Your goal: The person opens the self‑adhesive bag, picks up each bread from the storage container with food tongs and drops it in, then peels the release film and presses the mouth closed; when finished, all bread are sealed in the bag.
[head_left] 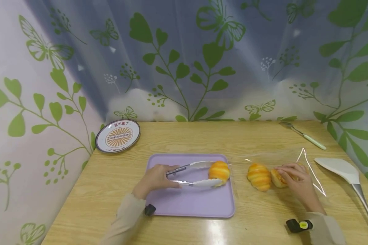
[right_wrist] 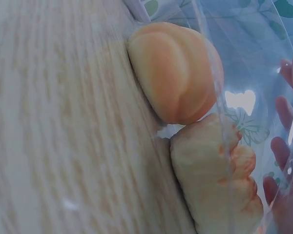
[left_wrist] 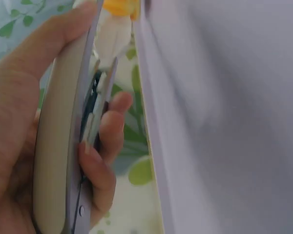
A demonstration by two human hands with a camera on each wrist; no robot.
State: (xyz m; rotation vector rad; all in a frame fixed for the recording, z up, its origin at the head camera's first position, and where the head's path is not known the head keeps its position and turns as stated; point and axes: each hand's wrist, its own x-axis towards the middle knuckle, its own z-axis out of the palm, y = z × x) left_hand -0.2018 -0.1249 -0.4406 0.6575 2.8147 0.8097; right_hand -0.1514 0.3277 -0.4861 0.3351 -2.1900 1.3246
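My left hand (head_left: 154, 180) grips a pair of tongs (head_left: 184, 183), whose pale handle fills the left side of the left wrist view. The tong tips lie either side of a golden bread roll (head_left: 219, 173) at the right end of the purple tray (head_left: 171, 204). On the right, my right hand (head_left: 294, 175) pinches the film of a clear plastic bag (head_left: 305, 156) over the bread. A striped croissant-like roll (head_left: 259, 177) and a second bread (right_wrist: 210, 180) lie side by side there. My thumb is hidden in the right wrist view.
A white patterned plate (head_left: 118, 136) stands at the back left, by the curtain (head_left: 171, 102). On the right lie a fork (head_left: 303, 134) with a pale green handle and a white rice paddle (head_left: 340, 168) with a metal handle. The wooden table (head_left: 95, 204) carries everything.
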